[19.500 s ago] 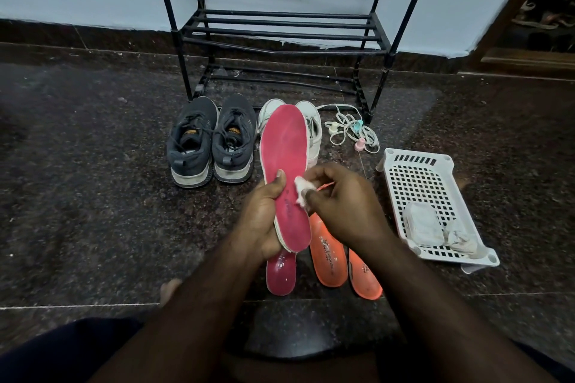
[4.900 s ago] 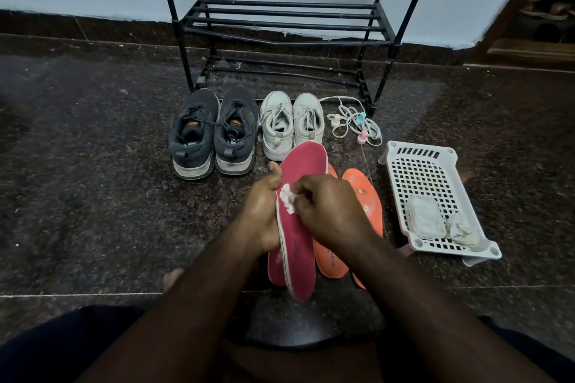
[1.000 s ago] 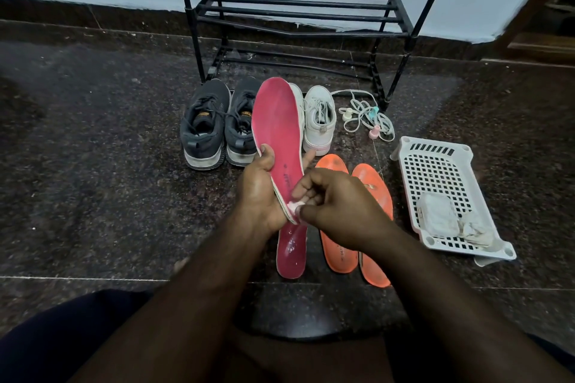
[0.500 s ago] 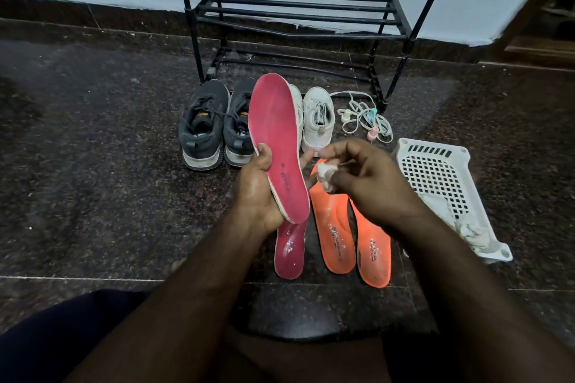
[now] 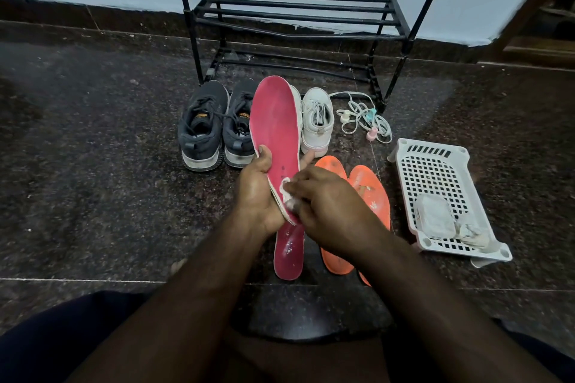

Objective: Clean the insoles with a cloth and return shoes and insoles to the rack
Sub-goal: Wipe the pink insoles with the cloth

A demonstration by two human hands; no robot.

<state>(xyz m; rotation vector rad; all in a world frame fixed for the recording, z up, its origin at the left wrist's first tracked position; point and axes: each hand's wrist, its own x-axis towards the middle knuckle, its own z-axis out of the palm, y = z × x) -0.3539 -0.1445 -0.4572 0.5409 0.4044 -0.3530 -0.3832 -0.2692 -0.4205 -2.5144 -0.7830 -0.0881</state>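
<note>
Pink insole (image 5: pixel 275 121), held up on a tilt over the dark speckled floor (image 5: pixel 93 165), toe end far, heel end near. Left hand (image 5: pixel 256 193) grips its heel end, thumb across the pink face, fingers curled behind. Right hand (image 5: pixel 329 211) pinches a small white cloth (image 5: pixel 285 189) against the heel part of that face.

Second pink insole (image 5: pixel 289 252) flat on floor directly below. Two orange insoles (image 5: pixel 370 193) lie side by side just right of it, partly covered by the right hand.

Farther off: dark grey sneakers (image 5: pixel 214 124) as a pair at left; white sneakers (image 5: pixel 317 121) to their right, one mostly hidden behind the raised insole. Black metal shoe rack (image 5: pixel 295 12) against the far wall. Tangle of white laces (image 5: pixel 364 118) beside the rack's right leg. White perforated plastic basket (image 5: pixel 435 165) at right, holding crumpled white cloths (image 5: pixel 435 218).
</note>
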